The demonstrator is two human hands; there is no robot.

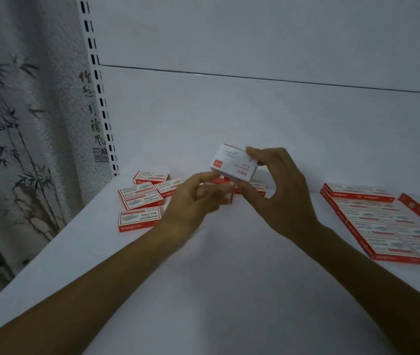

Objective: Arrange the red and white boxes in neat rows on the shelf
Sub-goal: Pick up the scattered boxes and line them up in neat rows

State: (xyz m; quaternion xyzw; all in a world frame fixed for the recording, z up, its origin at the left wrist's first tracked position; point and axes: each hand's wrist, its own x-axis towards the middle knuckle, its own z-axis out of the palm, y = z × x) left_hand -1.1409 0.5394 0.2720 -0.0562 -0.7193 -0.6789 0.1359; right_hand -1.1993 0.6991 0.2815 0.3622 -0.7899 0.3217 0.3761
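White box (pixel 234 163) pinched in right hand (pixel 280 190), left hand (pixel 193 201) just below

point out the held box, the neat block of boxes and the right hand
held box (pixel 232 162), head view, white top face
neat block (pixel 385 224), head view, middle of its top
right hand (pixel 285 185), head view, back of the hand

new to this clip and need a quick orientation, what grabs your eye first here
The right hand pinches a white box held up mid-frame above the shelf, with the left hand close under it. At back left, loose red and white boxes lie jumbled, while a neat block of boxes sits at the right.
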